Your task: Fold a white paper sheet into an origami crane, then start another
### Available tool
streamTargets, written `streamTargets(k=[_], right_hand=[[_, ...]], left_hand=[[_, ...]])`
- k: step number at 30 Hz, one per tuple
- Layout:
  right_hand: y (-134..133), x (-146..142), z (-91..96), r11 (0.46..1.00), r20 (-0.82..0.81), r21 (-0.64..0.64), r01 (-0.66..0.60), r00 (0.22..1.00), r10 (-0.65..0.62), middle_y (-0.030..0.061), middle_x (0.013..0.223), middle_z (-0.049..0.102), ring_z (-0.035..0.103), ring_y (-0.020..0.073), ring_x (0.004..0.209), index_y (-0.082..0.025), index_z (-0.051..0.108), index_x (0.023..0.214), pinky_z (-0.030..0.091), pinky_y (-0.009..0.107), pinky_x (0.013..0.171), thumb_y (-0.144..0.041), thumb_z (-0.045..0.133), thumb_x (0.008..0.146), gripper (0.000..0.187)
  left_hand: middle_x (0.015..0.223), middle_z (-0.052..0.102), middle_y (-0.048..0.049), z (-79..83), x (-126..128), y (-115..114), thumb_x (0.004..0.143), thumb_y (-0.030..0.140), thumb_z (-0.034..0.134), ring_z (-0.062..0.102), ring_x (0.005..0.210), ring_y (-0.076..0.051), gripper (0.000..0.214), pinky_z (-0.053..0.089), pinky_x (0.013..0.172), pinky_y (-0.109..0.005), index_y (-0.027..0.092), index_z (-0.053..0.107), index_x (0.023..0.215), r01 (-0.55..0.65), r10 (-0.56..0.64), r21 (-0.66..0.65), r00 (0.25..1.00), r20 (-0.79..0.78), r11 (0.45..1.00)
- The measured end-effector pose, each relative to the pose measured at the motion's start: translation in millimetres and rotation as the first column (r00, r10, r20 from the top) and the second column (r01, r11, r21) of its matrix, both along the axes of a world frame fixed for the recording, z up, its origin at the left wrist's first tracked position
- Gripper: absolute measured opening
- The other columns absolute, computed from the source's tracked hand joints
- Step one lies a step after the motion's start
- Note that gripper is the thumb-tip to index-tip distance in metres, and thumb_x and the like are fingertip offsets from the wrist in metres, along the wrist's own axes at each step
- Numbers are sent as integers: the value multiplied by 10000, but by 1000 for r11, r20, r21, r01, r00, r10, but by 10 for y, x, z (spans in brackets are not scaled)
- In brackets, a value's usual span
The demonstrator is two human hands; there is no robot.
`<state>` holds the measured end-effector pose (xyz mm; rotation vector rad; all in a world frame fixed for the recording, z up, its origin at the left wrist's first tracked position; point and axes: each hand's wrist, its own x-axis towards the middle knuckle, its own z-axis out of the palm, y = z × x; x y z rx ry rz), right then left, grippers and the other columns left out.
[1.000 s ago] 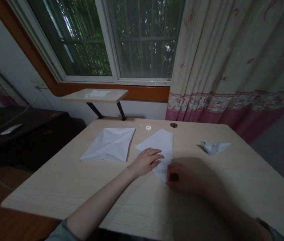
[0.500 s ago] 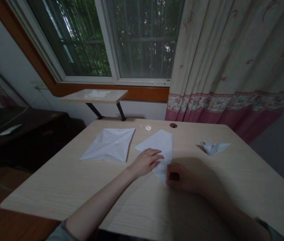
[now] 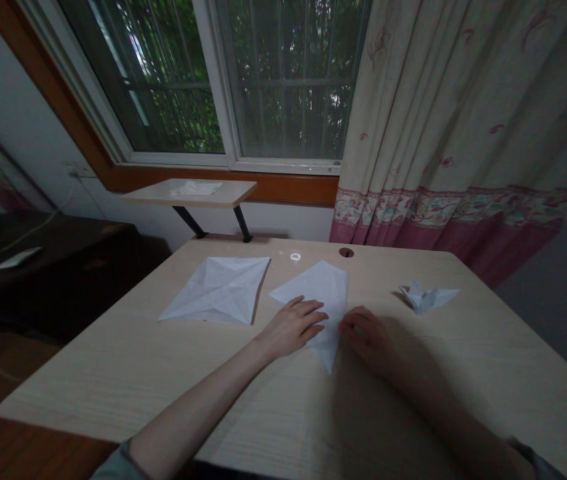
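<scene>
A partly folded sheet of white paper (image 3: 331, 287) lies on the table, with one corner pointing toward me. My left hand (image 3: 296, 325) rests palm down on it, fingers stretched out and slightly spread. At the paper's right edge is my right hand (image 3: 366, 337), its fingers curled and pinched together against the folded edge. The fingertips there are in shadow. To the left lies a second white sheet (image 3: 218, 290), opened out and marked with creases. A folded paper crane (image 3: 426, 297) sits on the right side.
The pale wooden table (image 3: 173, 373) has a round cable hole (image 3: 346, 253) near its back edge. A small raised shelf (image 3: 233, 192) at the back left carries some white paper. Behind stand a window and a patterned curtain (image 3: 438, 133). A dark cabinet (image 3: 63, 260) is at the left.
My right hand has moved up along the paper's right edge, away from the near corner, which now shows uncovered. My left hand stays in nearly the same place.
</scene>
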<state>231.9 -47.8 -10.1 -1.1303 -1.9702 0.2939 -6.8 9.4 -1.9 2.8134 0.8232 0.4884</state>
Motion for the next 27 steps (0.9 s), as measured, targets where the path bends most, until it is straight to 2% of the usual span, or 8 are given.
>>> streamTargets(k=[4, 10, 14, 18, 24, 27], right_hand=[[52, 38, -99, 983, 20, 180, 32, 999, -36, 64, 976, 715, 664, 233, 930, -264, 672, 1031, 568, 419, 866, -197, 521, 966, 177], [51, 52, -115, 966, 83, 248, 65, 993, -88, 86, 1224, 665, 627, 249, 1140, -303, 637, 1257, 550, 474, 976, -166, 512, 967, 345], [69, 54, -131, 954, 105, 293, 60, 990, -94, 90, 1272, 639, 605, 250, 1176, -307, 625, 1269, 540, 489, 988, -120, 490, 950, 394], [89, 69, -157, 952, 113, 300, 67, 988, -106, 84, 1277, 641, 581, 256, 1209, -299, 644, 1233, 502, 514, 1023, -76, 475, 909, 428], [80, 45, -175, 921, 157, 379, 92, 974, -162, 61, 1254, 663, 553, 247, 1238, -283, 660, 1169, 424, 491, 1075, -98, 513, 919, 344], [66, 21, -198, 918, 178, 379, 118, 964, -198, 44, 1184, 696, 540, 254, 1255, -286, 660, 1158, 369, 487, 1096, -106, 524, 924, 325]], left_hand=[[1431, 609, -66, 22, 15, -16, 1050, 314, 507, 559, 1335, -229, 288, 367, 1193, -468, 225, 593, 1309, 7, -7, -9, 999, 31, 1000], [1334, 667, -87, 31, 31, -21, 1021, 298, 560, 619, 1244, -248, 332, 466, 1107, -423, 182, 548, 1332, 0, 2, -34, 998, 60, 999], [1305, 676, -95, 53, 34, -32, 1016, 306, 566, 636, 1214, -253, 330, 501, 1061, -417, 181, 544, 1321, -21, 25, -58, 998, 62, 998], [1281, 689, -91, 61, 36, -33, 1021, 308, 557, 645, 1200, -243, 287, 508, 1050, -401, 181, 574, 1278, 12, -7, -61, 996, 85, 998], [1307, 682, -83, 26, 39, -17, 1031, 305, 536, 633, 1231, -240, 252, 501, 1071, -407, 188, 607, 1242, 45, -41, -36, 994, 96, 998], [1300, 684, -83, 25, 38, -14, 1020, 276, 551, 634, 1227, -233, 237, 507, 1068, -393, 186, 612, 1231, 44, -39, -49, 994, 106, 998]])
